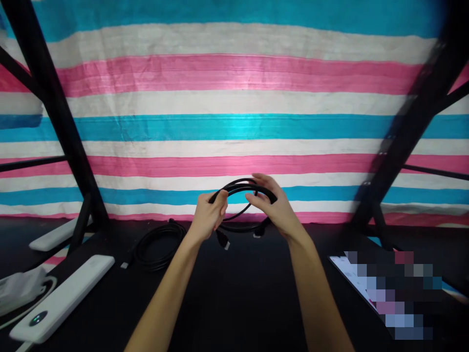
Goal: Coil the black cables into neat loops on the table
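Both hands hold a coiled black cable [240, 187] up above the dark table, in front of the striped cloth. My left hand [208, 215] is closed on the coil's left side. My right hand [274, 203] curls over the right side, fingers bent round the loops. Two cable ends with plugs [223, 240] hang below the coil between the hands. A second coiled black cable [159, 247] lies on the table to the left of my left forearm.
A pink, white and blue striped cloth [234, 127] hangs behind. Black frame posts [54, 107] slant at left and right [414, 127]. White power strips [62, 298] lie at the left. A tablet-like screen [351, 276] lies at the right.
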`<state>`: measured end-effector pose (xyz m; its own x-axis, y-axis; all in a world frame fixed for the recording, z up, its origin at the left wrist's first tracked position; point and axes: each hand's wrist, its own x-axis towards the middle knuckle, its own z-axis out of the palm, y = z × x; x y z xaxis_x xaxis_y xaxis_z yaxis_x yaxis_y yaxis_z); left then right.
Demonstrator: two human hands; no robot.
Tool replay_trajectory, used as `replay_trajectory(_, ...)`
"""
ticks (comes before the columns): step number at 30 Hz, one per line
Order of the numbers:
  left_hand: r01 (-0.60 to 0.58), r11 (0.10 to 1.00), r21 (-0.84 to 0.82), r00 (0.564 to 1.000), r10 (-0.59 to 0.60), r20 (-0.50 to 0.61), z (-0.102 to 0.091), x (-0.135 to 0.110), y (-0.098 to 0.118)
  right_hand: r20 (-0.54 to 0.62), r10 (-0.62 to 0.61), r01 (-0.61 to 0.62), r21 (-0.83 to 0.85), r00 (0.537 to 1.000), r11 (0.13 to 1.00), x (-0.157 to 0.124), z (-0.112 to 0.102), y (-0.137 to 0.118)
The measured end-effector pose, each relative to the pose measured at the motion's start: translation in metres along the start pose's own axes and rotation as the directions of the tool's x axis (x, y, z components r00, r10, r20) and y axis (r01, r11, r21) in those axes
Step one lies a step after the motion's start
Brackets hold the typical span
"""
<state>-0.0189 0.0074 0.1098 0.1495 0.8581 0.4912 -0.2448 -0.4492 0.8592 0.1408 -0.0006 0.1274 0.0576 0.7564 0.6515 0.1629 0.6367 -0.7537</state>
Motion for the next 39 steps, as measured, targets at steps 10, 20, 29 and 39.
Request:
replay_trajectory(10, -0.029, 0.922, -0.386, 0.978, -0.054, -0.203, 0.019, 0.001, 0.001, -0.102, 0.323, -0.222, 0.536, 0.941, 0.815, -0.007, 0.023, -0.018)
replay_trajectory(20, 0.285, 0.952, -0.113, 0.957, -0.290, -0.030, -0.010, 0.007, 0.004, 0.127, 0.372, -0.393, 0.353, 0.919, 0.849, -0.010, 0.024, -0.013)
replay_trajectory(29, 0.273, 0.949, -0.158, 0.855, -0.315, -0.413, 0.006, 0.018, -0.058, 0.017, 0.508, -0.507, 0.087, 0.861, 0.858, 0.002, 0.038, 0.048)
replay_trajectory(39, 0.541, 0.660, 0.521, 0.835, -0.345, -0.429, -0.013, 0.008, -0.142, 0.060, 0.915, -0.800, -0.465, 0.400, 0.380, -0.011, 0.016, 0.133)
